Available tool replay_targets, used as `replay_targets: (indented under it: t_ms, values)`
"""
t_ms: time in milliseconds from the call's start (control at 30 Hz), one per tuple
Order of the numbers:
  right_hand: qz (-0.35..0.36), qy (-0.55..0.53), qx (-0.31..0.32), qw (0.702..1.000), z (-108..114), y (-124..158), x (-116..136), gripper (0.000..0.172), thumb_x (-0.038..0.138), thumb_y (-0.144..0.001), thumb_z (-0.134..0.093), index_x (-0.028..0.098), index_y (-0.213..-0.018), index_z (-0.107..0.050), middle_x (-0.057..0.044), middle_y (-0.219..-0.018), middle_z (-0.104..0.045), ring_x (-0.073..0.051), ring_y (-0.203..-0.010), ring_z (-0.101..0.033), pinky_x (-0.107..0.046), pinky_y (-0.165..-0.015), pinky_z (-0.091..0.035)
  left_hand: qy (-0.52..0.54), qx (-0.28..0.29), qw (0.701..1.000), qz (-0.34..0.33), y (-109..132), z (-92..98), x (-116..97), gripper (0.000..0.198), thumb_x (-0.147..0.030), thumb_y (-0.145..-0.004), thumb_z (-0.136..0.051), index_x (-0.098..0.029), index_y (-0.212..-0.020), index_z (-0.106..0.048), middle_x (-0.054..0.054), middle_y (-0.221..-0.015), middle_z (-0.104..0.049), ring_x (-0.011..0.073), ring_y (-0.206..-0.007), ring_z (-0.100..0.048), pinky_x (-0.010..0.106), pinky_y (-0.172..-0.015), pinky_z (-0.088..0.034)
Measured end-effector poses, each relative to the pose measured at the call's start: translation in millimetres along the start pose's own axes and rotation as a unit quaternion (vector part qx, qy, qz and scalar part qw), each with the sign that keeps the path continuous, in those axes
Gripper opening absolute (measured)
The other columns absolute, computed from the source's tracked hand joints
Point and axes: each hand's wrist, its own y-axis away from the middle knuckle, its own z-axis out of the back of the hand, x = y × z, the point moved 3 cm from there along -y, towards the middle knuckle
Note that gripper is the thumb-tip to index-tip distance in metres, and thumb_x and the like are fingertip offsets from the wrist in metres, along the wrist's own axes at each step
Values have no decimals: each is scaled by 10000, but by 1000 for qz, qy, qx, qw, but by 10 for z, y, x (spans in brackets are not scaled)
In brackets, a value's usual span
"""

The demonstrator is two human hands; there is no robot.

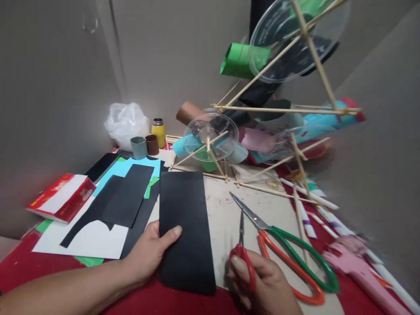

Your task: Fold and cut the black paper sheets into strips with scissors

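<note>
A black paper strip [187,258] stands nearly upright in front of me, with my left hand [154,245] pinching its left edge, thumb on the front. Small red-handled scissors [242,258] point upward in my right hand [262,280], their blades looking closed. My right fingers are slightly blurred. Behind that hand, large scissors [262,225] with green and orange handles lie on the beige board [223,210]. To the left of the black strip are more black sheets [131,197], blue paper [110,173] and white paper [95,245].
A stick frame holds clear plastic discs [211,135] and coloured paper tubes [243,59] at the back and upper right. A pink glue gun [357,267] lies at right. A red box [62,197], plastic bag [126,124] and yellow bottle [158,132] stand left.
</note>
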Motion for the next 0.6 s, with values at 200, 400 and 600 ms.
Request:
replay_targets:
  t_ms: [200,400,600]
  values:
    - [9,-8,2,1000,-29,59,-3,466,575,-726,-679,172,-570,-504,67,-368,-393,-49,-332,-297,-191,-371,-211,-11,4,1000,-19,24,-37,-9,439,-349,-804,-684,-120,-1174,-619,123,-957,-724,230,-801,-680,345,-761,-528]
    - [-11,-41,-3,999,-70,134,11,483,582,-712,-690,174,-547,-490,71,-343,-386,-43,-311,-291,-180,-349,-204,-37,12,999,-18,32,-26,4,397,-353,-817,-669,-112,-1132,-647,111,-886,-729,227,-778,-676,344,-737,-529]
    - [-55,-112,-24,992,-47,162,-7,491,609,-697,-690,166,-571,-522,80,-342,-372,-26,-306,-246,-175,-352,-142,-37,29,999,-5,7,2,61,360,-383,-823,-655,-108,-1053,-684,119,-916,-725,230,-794,-677,354,-756,-528]
